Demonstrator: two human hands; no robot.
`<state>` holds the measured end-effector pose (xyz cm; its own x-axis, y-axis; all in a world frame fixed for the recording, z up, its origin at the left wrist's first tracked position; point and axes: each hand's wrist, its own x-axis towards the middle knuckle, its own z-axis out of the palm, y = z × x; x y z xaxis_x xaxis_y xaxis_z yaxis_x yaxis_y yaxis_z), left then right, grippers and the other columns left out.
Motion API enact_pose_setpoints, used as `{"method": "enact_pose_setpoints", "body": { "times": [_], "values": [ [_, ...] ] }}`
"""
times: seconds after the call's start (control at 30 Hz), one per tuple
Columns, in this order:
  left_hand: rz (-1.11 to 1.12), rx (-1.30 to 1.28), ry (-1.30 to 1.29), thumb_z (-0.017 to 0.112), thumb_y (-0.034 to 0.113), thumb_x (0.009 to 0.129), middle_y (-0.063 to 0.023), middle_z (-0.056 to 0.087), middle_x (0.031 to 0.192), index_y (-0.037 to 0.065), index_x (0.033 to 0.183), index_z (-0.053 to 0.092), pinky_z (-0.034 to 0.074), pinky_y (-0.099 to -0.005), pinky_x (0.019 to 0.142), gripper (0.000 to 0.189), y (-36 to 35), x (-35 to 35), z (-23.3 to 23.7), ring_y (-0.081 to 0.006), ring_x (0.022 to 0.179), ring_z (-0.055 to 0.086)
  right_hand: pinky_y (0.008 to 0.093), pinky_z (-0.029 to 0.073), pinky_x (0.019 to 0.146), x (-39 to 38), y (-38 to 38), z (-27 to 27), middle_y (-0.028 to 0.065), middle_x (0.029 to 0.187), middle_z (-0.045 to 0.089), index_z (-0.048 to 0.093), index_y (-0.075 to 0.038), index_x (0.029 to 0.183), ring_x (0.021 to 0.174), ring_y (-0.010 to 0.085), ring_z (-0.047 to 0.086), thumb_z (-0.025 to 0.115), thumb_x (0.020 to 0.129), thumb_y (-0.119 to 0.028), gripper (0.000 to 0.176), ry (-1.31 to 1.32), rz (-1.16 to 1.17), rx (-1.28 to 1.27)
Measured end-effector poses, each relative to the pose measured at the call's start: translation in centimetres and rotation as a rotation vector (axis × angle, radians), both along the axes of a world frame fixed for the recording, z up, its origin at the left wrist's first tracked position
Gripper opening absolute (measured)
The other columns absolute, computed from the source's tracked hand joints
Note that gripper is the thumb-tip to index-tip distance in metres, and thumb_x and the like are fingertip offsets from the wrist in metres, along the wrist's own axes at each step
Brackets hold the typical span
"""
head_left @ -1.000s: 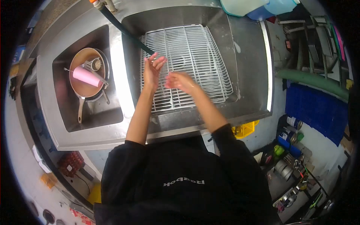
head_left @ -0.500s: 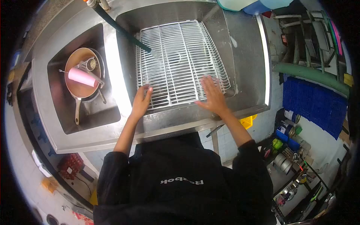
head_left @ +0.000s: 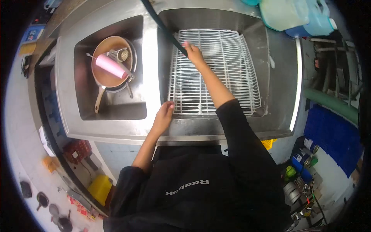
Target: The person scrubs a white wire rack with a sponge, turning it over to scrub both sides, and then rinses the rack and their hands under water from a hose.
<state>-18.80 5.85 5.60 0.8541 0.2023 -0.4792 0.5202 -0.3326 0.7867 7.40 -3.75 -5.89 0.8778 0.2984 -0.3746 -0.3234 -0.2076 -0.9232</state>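
A white wire rack (head_left: 228, 73) lies in the large steel sink basin. My right hand (head_left: 195, 56) is closed round the lower part of a dark green hose (head_left: 164, 29), over the rack's upper left part. The hose's end is hidden at the hand. At the rack's lower left corner, my left hand (head_left: 164, 116) has its fingers together on the edge wire.
In the left basin (head_left: 87, 104), a brown pan (head_left: 101, 78) holds a pink cup (head_left: 110, 65) and a metal strainer (head_left: 123, 55). Plastic jugs (head_left: 284, 14) stand at the back right. A blue cloth (head_left: 332, 135) hangs at right.
My right hand has left the rack's lower right side and taken hold of the hose. My left hand has closed at the rack's corner. The camera view has shifted, and the sinks appear further right.
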Motion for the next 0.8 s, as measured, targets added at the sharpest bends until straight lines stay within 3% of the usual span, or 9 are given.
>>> {"method": "enact_pose_setpoints", "body": {
  "times": [0.07, 0.2, 0.3, 0.37, 0.47, 0.57, 0.63, 0.77, 0.8],
  "values": [
    [-0.035, -0.136, 0.103, 0.053, 0.033, 0.090, -0.0184, 0.055, 0.115, 0.001, 0.118, 0.048, 0.036, -0.0356, 0.097, 0.043, 0.6, -1.2, 2.0, -0.0282, 0.112, 0.051, 0.0343, 0.048, 0.070, -2.5, 0.8, 2.3, 0.0135, 0.082, 0.066, 0.061, -0.002, 0.099, 0.076, 0.0228, 0.062, 0.052, 0.088, -0.044, 0.044, -0.338, 0.202, -0.154],
    [-0.387, 0.322, -0.172, 0.061, 0.035, 0.083, -0.0188, 0.042, 0.130, -0.001, 0.129, 0.038, 0.029, -0.0448, 0.103, 0.063, 0.6, -2.7, 4.1, -0.0342, 0.126, 0.035, 0.0377, 0.045, 0.056, -4.4, -0.3, 5.6, 0.0118, 0.063, 0.062, 0.059, 0.000, 0.083, 0.057, 0.0249, 0.060, 0.059, 0.084, -0.039, 0.039, -0.297, 0.500, -0.249],
    [-0.606, 0.698, -0.165, 0.057, 0.040, 0.082, -0.0157, 0.033, 0.139, -0.003, 0.135, 0.029, 0.023, -0.0515, 0.105, 0.074, -0.6, -4.0, 1.9, -0.0316, 0.134, 0.022, 0.0304, 0.041, 0.050, -4.9, 0.0, 8.4, 0.0104, 0.061, 0.060, 0.055, 0.000, 0.074, 0.054, 0.0164, 0.056, 0.064, 0.082, -0.032, 0.034, -0.231, 0.634, -0.231],
    [-0.538, 0.760, -0.164, 0.053, 0.041, 0.084, -0.0155, 0.034, 0.139, -0.003, 0.135, 0.030, 0.021, -0.0510, 0.106, 0.071, -1.5, -4.0, 0.3, -0.0314, 0.134, 0.021, 0.0272, 0.040, 0.049, -5.6, 0.4, 11.2, 0.0089, 0.059, 0.059, 0.051, -0.002, 0.069, 0.053, 0.0127, 0.055, 0.066, 0.081, -0.029, 0.033, -0.177, 0.675, -0.237],
    [-0.419, 0.805, -0.157, 0.046, 0.036, 0.089, -0.0174, 0.038, 0.135, -0.005, 0.132, 0.034, 0.017, -0.0506, 0.107, 0.060, -3.0, -2.7, -0.8, -0.0326, 0.132, 0.026, 0.0275, 0.042, 0.050, -6.9, 1.6, 9.6, 0.0096, 0.061, 0.061, 0.052, -0.001, 0.069, 0.055, 0.0137, 0.057, 0.067, 0.080, -0.029, 0.034, -0.219, 0.683, -0.163],
    [-0.296, 0.887, -0.269, 0.042, 0.026, 0.091, -0.0209, 0.044, 0.127, -0.008, 0.126, 0.038, 0.018, -0.0498, 0.107, 0.049, -4.8, -0.7, -2.1, -0.0341, 0.127, 0.034, 0.0360, 0.048, 0.061, -8.0, 2.4, 10.8, 0.0194, 0.068, 0.062, 0.059, 0.006, 0.075, 0.066, 0.0290, 0.063, 0.069, 0.073, -0.032, 0.039, -0.216, 0.677, -0.180],
    [-0.254, 0.872, -0.260, 0.041, 0.025, 0.092, -0.0224, 0.042, 0.129, -0.007, 0.128, 0.037, 0.023, -0.0476, 0.105, 0.048, -6.4, 1.7, -2.4, -0.0344, 0.126, 0.035, 0.0404, 0.049, 0.069, -7.9, 2.1, 11.0, 0.0253, 0.074, 0.062, 0.061, 0.009, 0.077, 0.074, 0.0369, 0.063, 0.070, 0.070, -0.037, 0.047, -0.200, 0.672, -0.160],
    [0.035, 0.594, -0.339, 0.042, 0.025, 0.093, -0.0234, 0.053, 0.116, -0.005, 0.119, 0.049, 0.042, -0.0413, 0.090, 0.040, -8.2, 5.2, -5.4, -0.0369, 0.107, 0.052, 0.0390, 0.049, 0.070, -5.8, -0.2, 12.3, 0.0246, 0.079, 0.063, 0.063, 0.008, 0.081, 0.077, 0.0355, 0.063, 0.071, 0.070, -0.040, 0.050, -0.273, 0.838, -0.339],
    [0.122, 0.439, -0.266, 0.043, 0.026, 0.093, -0.0217, 0.057, 0.107, -0.004, 0.113, 0.053, 0.044, -0.0393, 0.084, 0.038, -7.8, 5.4, -5.9, -0.0352, 0.098, 0.056, 0.0370, 0.048, 0.064, -5.3, -0.9, 12.8, 0.0202, 0.072, 0.061, 0.062, 0.006, 0.077, 0.070, 0.0303, 0.061, 0.071, 0.070, -0.039, 0.047, -0.303, 0.849, -0.355]
  ]
}}
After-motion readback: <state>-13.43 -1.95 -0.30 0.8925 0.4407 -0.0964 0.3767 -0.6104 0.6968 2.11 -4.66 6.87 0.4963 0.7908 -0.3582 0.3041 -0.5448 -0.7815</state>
